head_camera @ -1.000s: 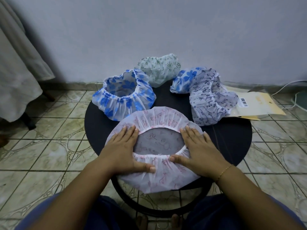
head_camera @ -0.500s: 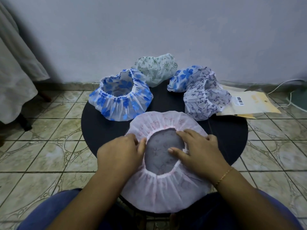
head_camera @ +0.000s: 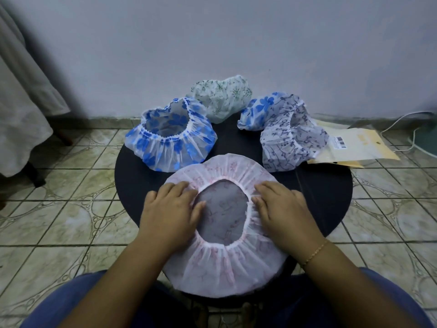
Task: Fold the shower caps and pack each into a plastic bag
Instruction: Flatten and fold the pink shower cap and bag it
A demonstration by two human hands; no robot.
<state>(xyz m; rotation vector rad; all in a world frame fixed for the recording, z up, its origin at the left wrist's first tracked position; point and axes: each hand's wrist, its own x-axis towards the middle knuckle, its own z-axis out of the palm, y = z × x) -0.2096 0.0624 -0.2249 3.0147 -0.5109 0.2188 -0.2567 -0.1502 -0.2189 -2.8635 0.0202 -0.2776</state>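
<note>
The pink shower cap (head_camera: 224, 235) lies on the near part of the round dark tabletop (head_camera: 331, 195), its opening up, and its near edge hangs over the rim toward your knees. Your left hand (head_camera: 170, 209) rests flat on the left side of the elastic ring, and your right hand (head_camera: 281, 207) rests flat on the right side; the fingers are relaxed and press the cap down, they do not grip anything. Both wrists are low and the fingertips point toward the far side.

It seems you are flattening the cap before the first fold. To do it well, push the air out from the middle to the edge, and keep the elastic ring round and centred so the two halves meet evenly. Perhaps slide the cap a little farther onto the tabletop, because the hanging part can pull it off.

The plastic bag (head_camera: 354, 147) waits at the far right edge, beside the other caps.
</note>
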